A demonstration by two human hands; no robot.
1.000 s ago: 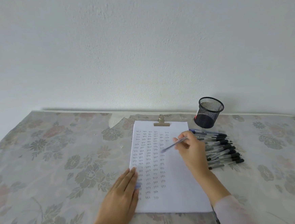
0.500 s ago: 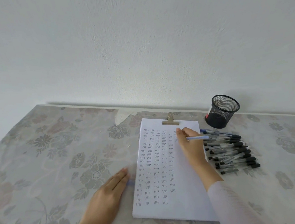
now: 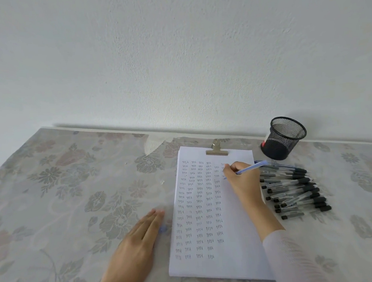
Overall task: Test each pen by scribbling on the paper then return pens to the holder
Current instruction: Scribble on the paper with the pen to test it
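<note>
Pen (image 3: 250, 168) showing pale blue | axis running 8–2 o'clock, tip pointing 8 | I'm watching right hand (image 3: 242, 182) pinching it, left hand (image 3: 139, 240) lying flat

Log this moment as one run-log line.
right hand: gripping blue pen, tip on clipped paper | left hand: flat on table | mesh pen holder: standing | other pens: piled right of paper

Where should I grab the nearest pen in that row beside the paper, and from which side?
Pinch the nearest clear, black-capped plastic pen at mid-barrel, from above on its near side. It lies flat on the flowered tablecloth, and other pens crowd only its far side. The right hand, closest, grips a light blue pen now.
</note>
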